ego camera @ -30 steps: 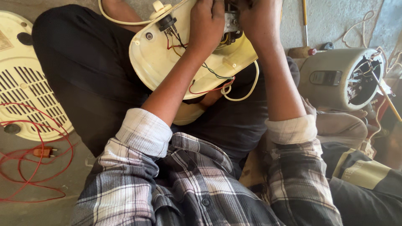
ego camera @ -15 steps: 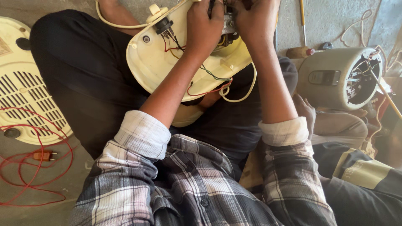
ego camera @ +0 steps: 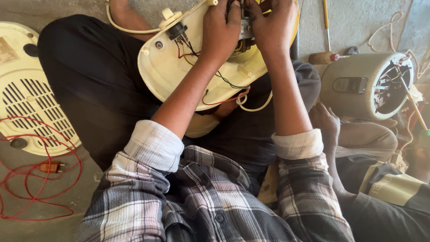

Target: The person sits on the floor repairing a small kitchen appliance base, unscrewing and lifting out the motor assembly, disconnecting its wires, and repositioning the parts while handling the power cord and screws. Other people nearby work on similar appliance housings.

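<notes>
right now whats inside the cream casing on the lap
Inside the cream casing run red, black and green wires. Both hands, left hand and right hand, cover the metal part between them.

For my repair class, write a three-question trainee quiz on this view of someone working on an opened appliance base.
1. True or false: both hands work at the metal part on the cream appliance base.
2. What lies on the floor beside the vented round cover? A) a blue hose B) a red wire C) a green cloth
3. Name the tool with a wooden handle near the grey cylindrical housing.

Key
1. True: the left hand and the right hand meet at the metal part.
2. B: the red wire.
3. A screwdriver.
</notes>
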Available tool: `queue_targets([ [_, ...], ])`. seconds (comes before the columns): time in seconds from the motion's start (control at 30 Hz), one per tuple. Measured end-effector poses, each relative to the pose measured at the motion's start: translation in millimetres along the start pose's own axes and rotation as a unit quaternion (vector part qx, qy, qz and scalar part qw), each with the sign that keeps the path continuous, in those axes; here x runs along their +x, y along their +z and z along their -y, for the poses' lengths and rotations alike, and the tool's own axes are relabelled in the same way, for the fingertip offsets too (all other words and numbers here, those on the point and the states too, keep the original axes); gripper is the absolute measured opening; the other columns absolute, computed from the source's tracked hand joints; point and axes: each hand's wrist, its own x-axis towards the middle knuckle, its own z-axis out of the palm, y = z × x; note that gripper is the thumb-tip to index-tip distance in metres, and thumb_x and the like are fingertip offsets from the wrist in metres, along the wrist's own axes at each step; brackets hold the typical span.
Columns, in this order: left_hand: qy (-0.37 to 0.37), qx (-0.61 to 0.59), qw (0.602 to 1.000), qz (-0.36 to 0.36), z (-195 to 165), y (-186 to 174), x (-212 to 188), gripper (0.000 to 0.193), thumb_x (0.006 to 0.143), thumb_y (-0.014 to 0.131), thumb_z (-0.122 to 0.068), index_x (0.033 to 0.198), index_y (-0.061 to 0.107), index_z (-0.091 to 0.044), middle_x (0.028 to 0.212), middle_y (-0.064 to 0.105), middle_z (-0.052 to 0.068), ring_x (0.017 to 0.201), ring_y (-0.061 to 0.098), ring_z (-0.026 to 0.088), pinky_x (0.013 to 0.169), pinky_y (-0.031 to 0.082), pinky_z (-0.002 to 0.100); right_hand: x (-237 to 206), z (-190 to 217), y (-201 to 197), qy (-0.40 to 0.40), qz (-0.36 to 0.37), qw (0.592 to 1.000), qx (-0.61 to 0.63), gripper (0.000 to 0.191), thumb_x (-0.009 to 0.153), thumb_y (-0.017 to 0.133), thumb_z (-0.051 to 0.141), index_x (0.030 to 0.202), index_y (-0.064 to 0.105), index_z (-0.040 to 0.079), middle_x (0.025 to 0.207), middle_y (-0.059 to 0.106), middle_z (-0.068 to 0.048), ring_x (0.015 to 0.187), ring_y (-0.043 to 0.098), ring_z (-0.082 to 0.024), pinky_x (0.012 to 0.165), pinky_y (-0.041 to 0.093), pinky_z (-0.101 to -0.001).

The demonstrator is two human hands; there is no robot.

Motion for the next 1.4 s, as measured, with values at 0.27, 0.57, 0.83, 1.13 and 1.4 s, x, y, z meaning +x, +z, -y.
queue_targets([
  [0.27, -0.048, 0.016, 0.999, 0.002, -3.1, -3.1, -1.0, 0.017, 0.101, 0.058, -0.014, 0.100, 0.066, 0.001, 0.070, 0.069, 0.015, 0.060, 0.067, 0.031, 0.062, 0.051, 0.041, -0.7, 3.5, -6.6, -0.125, 0.065, 0.984, -0.109, 0.007, 0.097, 0.074, 0.005, 0.099, 0.068, 0.002, 0.087, 0.070, -0.017, 0.078, 0.067, -0.039, 0.066, 0.050, -0.0476],
  [0.57, 0.038, 0.028, 0.999, -0.026, -1.3, -3.2, -0.2, 0.010, 0.100, 0.060, -0.010, 0.105, 0.064, -0.002, 0.075, 0.069, 0.016, 0.065, 0.068, 0.033, 0.063, 0.052, 0.041, 3.8, 11.1, -17.9, -0.160, 0.094, 0.976, -0.115, 0.012, 0.095, 0.074, 0.004, 0.106, 0.069, 0.001, 0.092, 0.071, -0.018, 0.082, 0.066, -0.040, 0.069, 0.050, -0.0478],
  [0.83, 0.069, 0.038, 0.997, -0.016, -3.3, -5.4, 1.1, 0.008, 0.101, 0.059, -0.008, 0.106, 0.061, -0.002, 0.078, 0.069, 0.018, 0.070, 0.069, 0.036, 0.065, 0.053, 0.043, 10.5, 0.0, -6.6, 0.053, 0.132, 0.978, 0.154, 0.007, 0.094, 0.080, 0.002, 0.099, 0.076, 0.000, 0.088, 0.079, -0.005, 0.076, 0.074, -0.013, 0.072, 0.059, -0.0277],
  [1.13, 0.083, 0.033, 0.996, -0.002, -4.3, -7.0, 0.5, 0.006, 0.103, 0.057, -0.007, 0.107, 0.059, -0.003, 0.082, 0.069, 0.020, 0.074, 0.068, 0.040, 0.066, 0.053, 0.045, 10.5, 1.4, -14.0, 0.030, 0.133, 0.988, 0.065, 0.013, 0.093, 0.083, 0.003, 0.098, 0.072, -0.003, 0.086, 0.077, -0.008, 0.077, 0.074, -0.016, 0.072, 0.059, -0.0294],
  [1.4, 0.072, 0.068, 0.995, -0.009, -9.1, -5.6, 0.8, 0.007, 0.102, 0.058, -0.009, 0.106, 0.060, -0.004, 0.071, 0.065, 0.018, 0.064, 0.064, 0.037, 0.061, 0.048, 0.045, 4.9, 11.6, -10.4, 0.004, 0.080, 0.996, 0.032, 0.015, 0.090, 0.082, 0.003, 0.100, 0.074, -0.002, 0.090, 0.079, -0.010, 0.076, 0.077, -0.020, 0.067, 0.059, -0.0303],
])
